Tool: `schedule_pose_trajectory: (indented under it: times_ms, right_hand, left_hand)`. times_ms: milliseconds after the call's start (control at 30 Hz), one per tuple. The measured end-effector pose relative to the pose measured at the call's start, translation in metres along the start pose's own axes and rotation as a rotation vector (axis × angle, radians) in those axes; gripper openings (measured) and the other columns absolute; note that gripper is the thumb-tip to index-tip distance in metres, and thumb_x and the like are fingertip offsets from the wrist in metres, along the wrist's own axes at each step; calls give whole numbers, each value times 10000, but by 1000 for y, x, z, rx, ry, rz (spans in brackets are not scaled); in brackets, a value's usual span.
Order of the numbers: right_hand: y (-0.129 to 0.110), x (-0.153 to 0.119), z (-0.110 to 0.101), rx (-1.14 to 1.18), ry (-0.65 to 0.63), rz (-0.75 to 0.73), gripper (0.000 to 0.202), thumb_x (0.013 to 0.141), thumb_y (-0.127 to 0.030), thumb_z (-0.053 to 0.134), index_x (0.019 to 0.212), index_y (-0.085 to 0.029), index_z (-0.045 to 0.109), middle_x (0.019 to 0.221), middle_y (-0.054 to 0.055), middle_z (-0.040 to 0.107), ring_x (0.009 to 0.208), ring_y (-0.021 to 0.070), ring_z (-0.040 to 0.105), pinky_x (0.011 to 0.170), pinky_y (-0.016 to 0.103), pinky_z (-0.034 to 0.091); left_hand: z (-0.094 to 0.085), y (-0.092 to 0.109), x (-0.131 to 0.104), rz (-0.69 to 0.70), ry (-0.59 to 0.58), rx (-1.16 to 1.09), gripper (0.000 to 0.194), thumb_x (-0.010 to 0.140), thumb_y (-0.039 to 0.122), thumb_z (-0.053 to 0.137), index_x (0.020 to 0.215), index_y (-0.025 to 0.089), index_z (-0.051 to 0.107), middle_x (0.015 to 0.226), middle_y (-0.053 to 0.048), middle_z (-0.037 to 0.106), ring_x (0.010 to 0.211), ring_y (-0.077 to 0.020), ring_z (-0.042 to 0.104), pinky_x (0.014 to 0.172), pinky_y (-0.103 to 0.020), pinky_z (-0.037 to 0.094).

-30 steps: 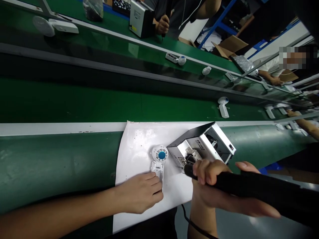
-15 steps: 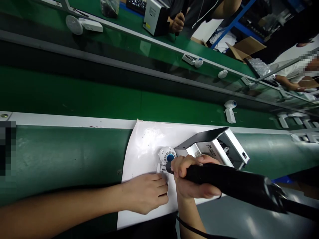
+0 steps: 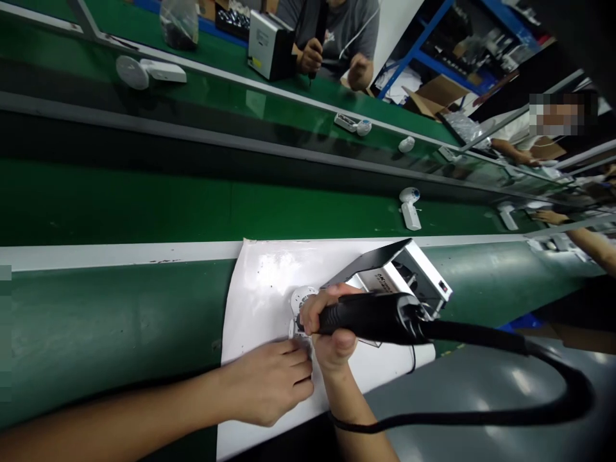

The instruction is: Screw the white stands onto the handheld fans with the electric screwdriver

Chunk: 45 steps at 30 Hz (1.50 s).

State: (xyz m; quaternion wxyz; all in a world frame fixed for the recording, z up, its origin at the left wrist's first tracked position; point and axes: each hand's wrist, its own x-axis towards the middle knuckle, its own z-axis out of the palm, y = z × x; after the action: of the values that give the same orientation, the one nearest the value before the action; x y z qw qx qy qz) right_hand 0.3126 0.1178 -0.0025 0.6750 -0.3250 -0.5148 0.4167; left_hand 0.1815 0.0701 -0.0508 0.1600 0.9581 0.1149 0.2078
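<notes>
Leftward, your right hand (image 3: 331, 350) has brought one black tool (image 3: 370, 317) over one white gadget (image 3: 301, 298) — fingers wrapped round it. Your left hand (image 3: 272, 384) curls at the gadget's lower end, fingertips hidden — one sheet (image 3: 257, 308) beneath, one metal box (image 3: 424, 264) beside.

White sheet (image 3: 262, 276): smooth, glossy, with bright glare and dark specks. Round-headed part (image 3: 301, 297) on it: white, plastic-looking. Black tool (image 3: 370, 317): plastic-looking, low sheen, ridged near its narrower end. Open-sided case (image 3: 430, 273), right: silver, metallic-looking. Near green surface (image 3: 120, 321): smooth, softly reflective. Pale rail (image 3: 106, 256): smooth, dark scuffs. Floor (image 3: 462, 410), near right: grey, shiny. Bag (image 3: 178, 19), far left: clear plastic, wrinkled. Carton (image 3: 443, 91), far right: matt brown cardboard. Shirt (image 3: 359, 32), far side: matt grey cloth.
</notes>
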Motion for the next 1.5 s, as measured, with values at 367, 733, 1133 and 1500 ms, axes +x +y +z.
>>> schedule_pose_trajectory:
  times_ms: [367,733,1133,1500]
  right_hand:
    - [-77,45,-76,-442,279,-400,534,990,-769,455,1151,-266,532,543,-126,516,329,124,378,336,275,401]
    - [-63,15,-42,-118,131,-182,570,1000,-752,462,1289,-282,603,612,-86,537,398,104,443,412,268,464]
    - [-20,1,-31,-35,124,-114,471,966,-723,583,1196,-312,576,592,-107,522,395,109,429,431,265,453]
    - [-7,-3,-18,-58,140,-97,406,953,-677,632,1086,-304,542,562,-127,449,388,96,378,433,233,416]
  left_hand:
    - [-1,1,0,-9,-18,-42,107,1004,224,651,926,168,605,916,-44,585,836,-216,519,842,-381,407]
    - [0,0,0,6,-16,-28,108,1004,257,666,957,166,635,956,-68,621,890,-236,554,852,-379,423]
    - [1,-1,0,8,-10,-4,125,1007,285,676,970,170,643,971,-62,635,894,-239,558,890,-398,436]
    - [0,0,1,10,8,-11,133,993,283,704,994,165,645,971,-57,636,907,-246,555,916,-408,423]
